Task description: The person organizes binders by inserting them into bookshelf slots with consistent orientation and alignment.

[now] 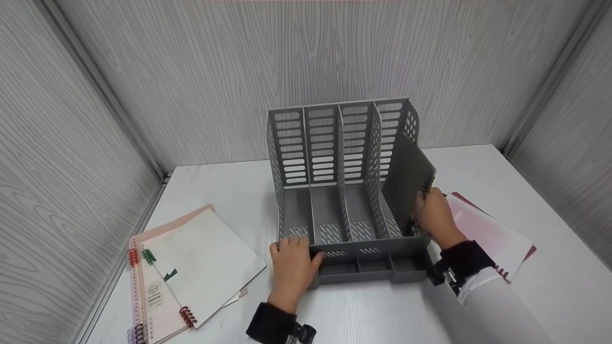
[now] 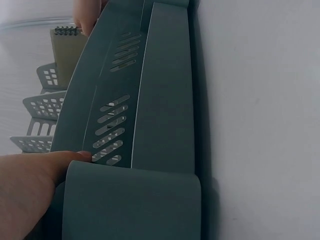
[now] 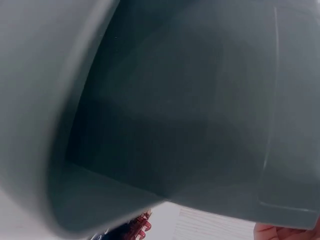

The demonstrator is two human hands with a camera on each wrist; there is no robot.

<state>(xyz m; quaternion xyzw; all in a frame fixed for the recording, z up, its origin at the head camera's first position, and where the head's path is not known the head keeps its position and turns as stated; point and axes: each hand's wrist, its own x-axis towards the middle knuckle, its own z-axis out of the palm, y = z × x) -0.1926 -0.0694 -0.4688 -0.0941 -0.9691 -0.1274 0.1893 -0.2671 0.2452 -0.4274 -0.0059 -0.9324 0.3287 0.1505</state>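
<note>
Dark spiral notebook (image 1: 406,179) is pinched at its bound edge by right hand (image 1: 436,216), tilted in rightmost compartment of gray file organizer (image 1: 354,277). Organizer's front-left edge is gripped by left hand (image 1: 291,265), thumb spread from fingers; other spiral notebooks (image 1: 205,263) are piled left of organizer.

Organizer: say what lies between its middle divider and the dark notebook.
A bare compartment, the right-hand divider, then part of the rightmost compartment; the head view shows this.
</note>
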